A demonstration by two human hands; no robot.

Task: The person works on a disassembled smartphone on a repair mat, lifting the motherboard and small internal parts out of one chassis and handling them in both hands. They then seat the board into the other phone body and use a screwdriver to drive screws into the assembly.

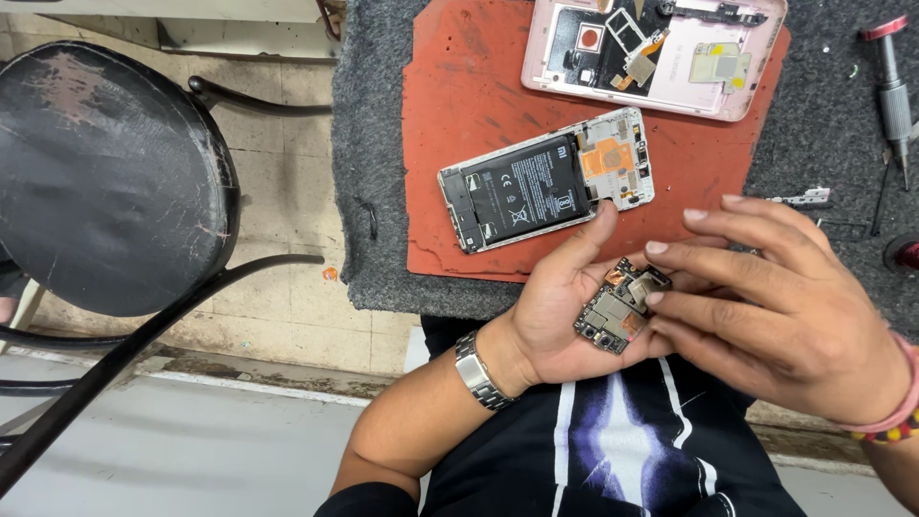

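My left hand (565, 306) lies palm up near the table's front edge and cradles a small phone circuit board (620, 306) with metal shields. My right hand (775, 297) reaches in from the right, its fingertips touching the board's right side. Just beyond the hands, an opened phone (536, 191) with its black battery exposed lies on a red-brown work mat (459, 105). The left thumb points up toward the phone's lower edge. A pink phone back cover (661, 57) with small parts on it rests at the mat's far edge.
A grey felt cover (369, 144) lies under the mat. A screwdriver (892, 91) and a small metal bracket (802, 198) lie at the right. A round black stool (105, 177) stands to the left over a tiled floor.
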